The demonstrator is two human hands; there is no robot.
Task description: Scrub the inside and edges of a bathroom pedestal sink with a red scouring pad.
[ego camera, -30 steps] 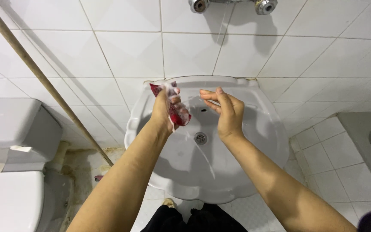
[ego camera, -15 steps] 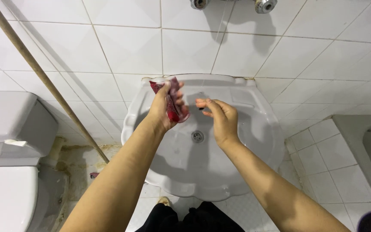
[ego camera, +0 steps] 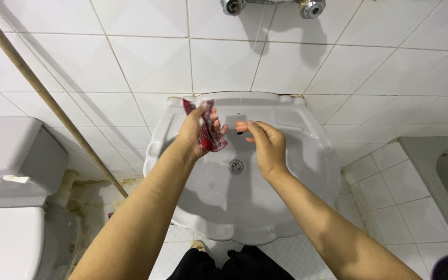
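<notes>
My left hand [ego camera: 195, 134] grips a dark red, clear-edged soft pouch [ego camera: 207, 133] over the back left of a white wash basin [ego camera: 296, 171]. The pouch stands roughly upright, its top corner poking above my fingers. My right hand [ego camera: 263, 141] hovers just to its right over the bowl, fingers curled toward the pouch, holding nothing. The drain [ego camera: 237, 166] lies below and between both hands.
Two chrome tap fittings [ego camera: 232, 6] sit on the tiled wall above the basin. A wooden pole [ego camera: 47, 93] leans diagonally at the left. A white toilet and cistern [ego camera: 14, 171] stand at the far left. A tub edge [ego camera: 442, 166] is at the right.
My right hand has closed from flat, spread fingers to a curl and drawn nearer the pouch. The left hand keeps its grip on the pouch, shifted slightly.
</notes>
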